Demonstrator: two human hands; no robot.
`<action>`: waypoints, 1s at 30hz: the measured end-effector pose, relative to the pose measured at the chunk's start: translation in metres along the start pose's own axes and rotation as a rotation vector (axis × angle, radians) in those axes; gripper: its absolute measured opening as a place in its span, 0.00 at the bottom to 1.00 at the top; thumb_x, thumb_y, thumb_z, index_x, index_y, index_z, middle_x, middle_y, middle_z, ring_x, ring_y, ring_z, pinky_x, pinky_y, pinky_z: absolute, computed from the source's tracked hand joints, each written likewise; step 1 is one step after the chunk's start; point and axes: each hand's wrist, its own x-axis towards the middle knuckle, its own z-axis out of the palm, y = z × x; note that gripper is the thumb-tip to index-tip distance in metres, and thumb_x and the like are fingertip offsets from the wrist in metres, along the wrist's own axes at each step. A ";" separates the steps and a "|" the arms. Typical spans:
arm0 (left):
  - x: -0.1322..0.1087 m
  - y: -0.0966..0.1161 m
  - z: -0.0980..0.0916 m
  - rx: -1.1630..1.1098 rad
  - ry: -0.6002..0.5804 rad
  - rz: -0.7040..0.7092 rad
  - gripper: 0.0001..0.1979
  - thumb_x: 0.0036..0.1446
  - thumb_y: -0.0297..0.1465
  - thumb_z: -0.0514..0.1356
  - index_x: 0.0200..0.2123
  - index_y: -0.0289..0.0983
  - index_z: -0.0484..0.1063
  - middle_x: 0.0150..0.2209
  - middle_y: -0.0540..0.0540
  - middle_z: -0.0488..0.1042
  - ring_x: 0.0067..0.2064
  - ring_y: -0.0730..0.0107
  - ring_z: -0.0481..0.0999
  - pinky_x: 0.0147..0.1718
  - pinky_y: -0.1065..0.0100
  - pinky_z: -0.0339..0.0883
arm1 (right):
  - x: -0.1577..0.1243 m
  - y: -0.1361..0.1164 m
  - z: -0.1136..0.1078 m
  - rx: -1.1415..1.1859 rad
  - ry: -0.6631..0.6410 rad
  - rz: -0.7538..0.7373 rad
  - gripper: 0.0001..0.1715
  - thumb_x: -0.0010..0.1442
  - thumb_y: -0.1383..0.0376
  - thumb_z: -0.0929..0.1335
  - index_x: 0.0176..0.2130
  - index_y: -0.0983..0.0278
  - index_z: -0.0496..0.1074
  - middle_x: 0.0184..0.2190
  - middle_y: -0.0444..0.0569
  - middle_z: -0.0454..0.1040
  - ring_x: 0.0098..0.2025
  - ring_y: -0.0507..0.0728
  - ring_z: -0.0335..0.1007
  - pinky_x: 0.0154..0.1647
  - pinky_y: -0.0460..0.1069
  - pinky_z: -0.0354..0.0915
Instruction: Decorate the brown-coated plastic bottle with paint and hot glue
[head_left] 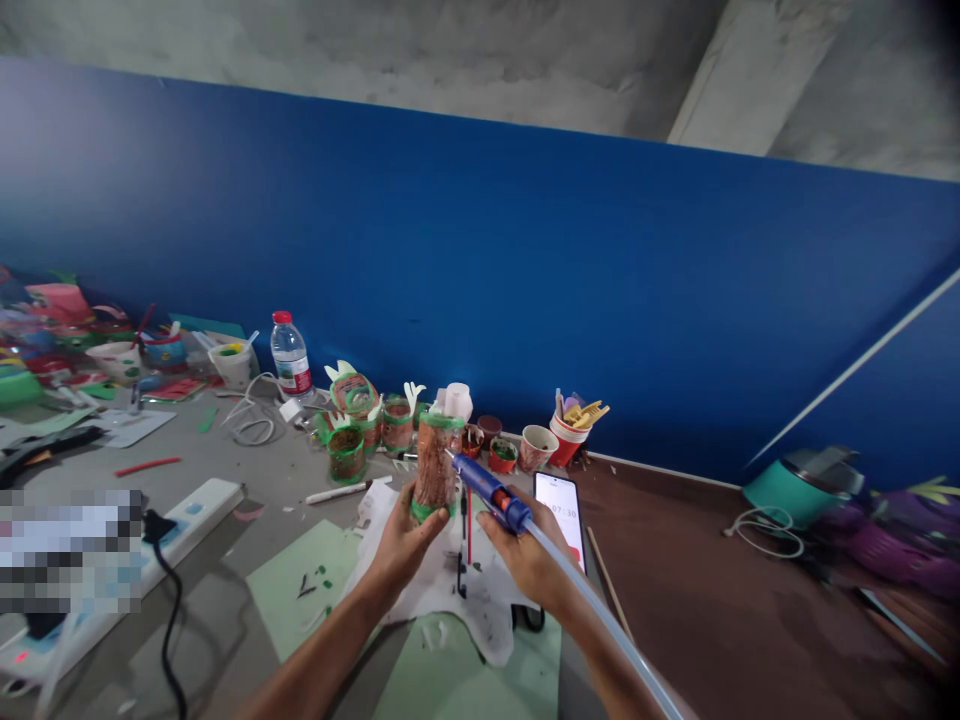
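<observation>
My left hand (409, 530) is wrapped round the lower part of a brown-coated bottle piece (436, 462) with green bands at its top and bottom, held upright. In my right hand (525, 555) is a blue glue gun (491, 490), its nozzle at the right side of the bottle piece; I cannot tell whether it touches. A long clear glue stick (600, 610) runs out of the gun's back. Below both hands lies a crumpled white sheet (480, 625) on pale green paper (300, 570), with a thin red stick and black pieces near it.
Several brown and green pots (346, 455) stand before the blue partition, beside paper cups (538, 447) and a water bottle (290, 355). A phone (559, 510) lies right of my right hand. At left are a power strip (202, 515) and its black cord (174, 610).
</observation>
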 end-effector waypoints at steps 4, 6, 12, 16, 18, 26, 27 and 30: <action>0.000 0.001 0.000 0.000 -0.001 0.003 0.31 0.43 0.43 0.68 0.49 0.36 0.68 0.48 0.38 0.77 0.52 0.50 0.74 0.52 0.56 0.65 | 0.000 0.003 0.003 -0.007 0.014 0.031 0.09 0.59 0.58 0.67 0.28 0.56 0.68 0.20 0.48 0.72 0.21 0.58 0.69 0.22 0.51 0.62; 0.000 0.003 0.000 -0.005 0.000 0.003 0.30 0.44 0.43 0.67 0.49 0.36 0.68 0.48 0.39 0.77 0.52 0.50 0.74 0.52 0.56 0.65 | -0.001 0.004 0.003 -0.002 0.018 0.035 0.09 0.59 0.58 0.67 0.28 0.56 0.67 0.21 0.48 0.73 0.22 0.58 0.69 0.23 0.51 0.63; 0.000 0.001 0.001 0.000 0.024 0.012 0.30 0.43 0.43 0.67 0.49 0.37 0.69 0.47 0.40 0.78 0.51 0.51 0.75 0.51 0.56 0.65 | 0.000 0.006 0.002 -0.015 0.024 0.000 0.06 0.59 0.59 0.67 0.30 0.56 0.70 0.23 0.49 0.75 0.23 0.58 0.70 0.24 0.51 0.64; 0.001 0.000 0.000 -0.012 0.006 0.005 0.31 0.44 0.43 0.67 0.51 0.36 0.69 0.49 0.39 0.77 0.52 0.52 0.74 0.52 0.58 0.65 | 0.000 0.008 0.005 -0.036 0.043 -0.006 0.05 0.58 0.60 0.67 0.30 0.56 0.71 0.23 0.48 0.76 0.24 0.58 0.70 0.26 0.50 0.64; 0.000 0.002 0.000 -0.020 -0.001 -0.007 0.32 0.44 0.43 0.68 0.51 0.36 0.69 0.50 0.39 0.76 0.52 0.52 0.74 0.52 0.58 0.64 | -0.002 0.008 0.007 -0.025 0.052 -0.001 0.06 0.58 0.60 0.67 0.30 0.58 0.70 0.23 0.47 0.75 0.25 0.57 0.69 0.26 0.49 0.64; -0.002 0.006 0.002 -0.015 -0.021 0.003 0.34 0.44 0.43 0.67 0.54 0.37 0.68 0.49 0.39 0.77 0.51 0.50 0.75 0.52 0.55 0.65 | -0.004 0.002 0.008 -0.017 0.003 0.014 0.09 0.59 0.60 0.66 0.30 0.62 0.67 0.21 0.42 0.69 0.23 0.53 0.65 0.26 0.46 0.60; -0.002 0.005 0.001 -0.013 -0.025 0.008 0.34 0.44 0.43 0.67 0.54 0.37 0.68 0.49 0.39 0.78 0.51 0.50 0.75 0.52 0.55 0.65 | -0.004 0.002 0.008 -0.023 0.002 0.015 0.09 0.59 0.60 0.66 0.30 0.62 0.67 0.21 0.42 0.69 0.24 0.53 0.65 0.26 0.46 0.60; -0.001 0.001 0.001 -0.016 -0.027 0.008 0.34 0.44 0.43 0.68 0.53 0.36 0.68 0.49 0.38 0.78 0.51 0.50 0.75 0.52 0.55 0.65 | -0.003 0.003 0.008 -0.037 -0.006 0.021 0.08 0.59 0.60 0.65 0.30 0.62 0.67 0.21 0.43 0.69 0.24 0.54 0.64 0.26 0.45 0.60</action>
